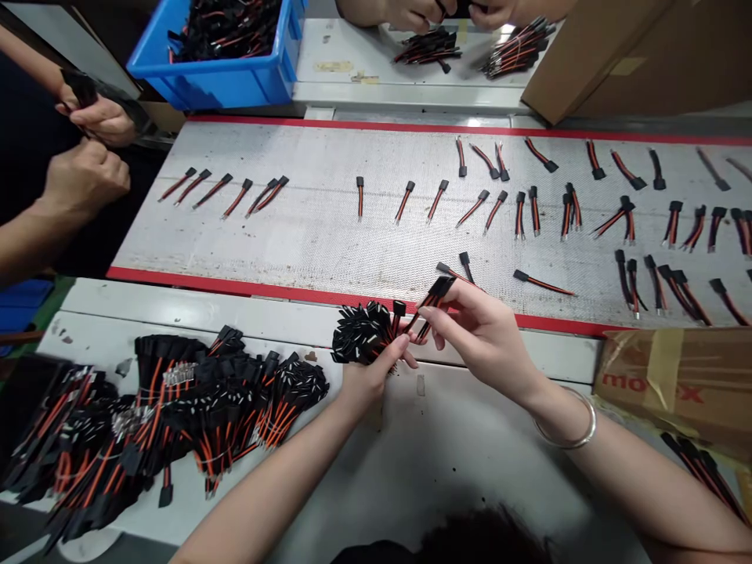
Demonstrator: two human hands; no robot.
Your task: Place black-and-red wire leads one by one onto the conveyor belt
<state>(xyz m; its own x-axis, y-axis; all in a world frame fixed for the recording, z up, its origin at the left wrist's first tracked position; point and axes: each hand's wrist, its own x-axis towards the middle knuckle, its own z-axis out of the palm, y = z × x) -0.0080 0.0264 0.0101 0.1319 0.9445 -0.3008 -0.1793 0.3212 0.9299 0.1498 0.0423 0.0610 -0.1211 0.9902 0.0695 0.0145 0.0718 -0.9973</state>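
Observation:
My left hand [376, 368] is closed around a thick bundle of short red-and-black cables [363, 333], whose black connector ends fan out to the left. Just to its right, my right hand [485, 329] pinches a few more cables [438, 291] of the same kind, black ends up. The two hands nearly meet at the near red edge of the belt. Loose cables [544, 282] lie on the belt beyond my right hand. Several tied bundles [220, 423] are heaped on the white table to the left of my left forearm.
A mesh conveyor belt [317, 235] with scattered cables crosses in front. Behind it stand a blue bin [229, 82] full of cables and a cardboard box [593, 63]. Another box [675, 384] is at right. Co-workers' hands [88, 172] show at left and at the top.

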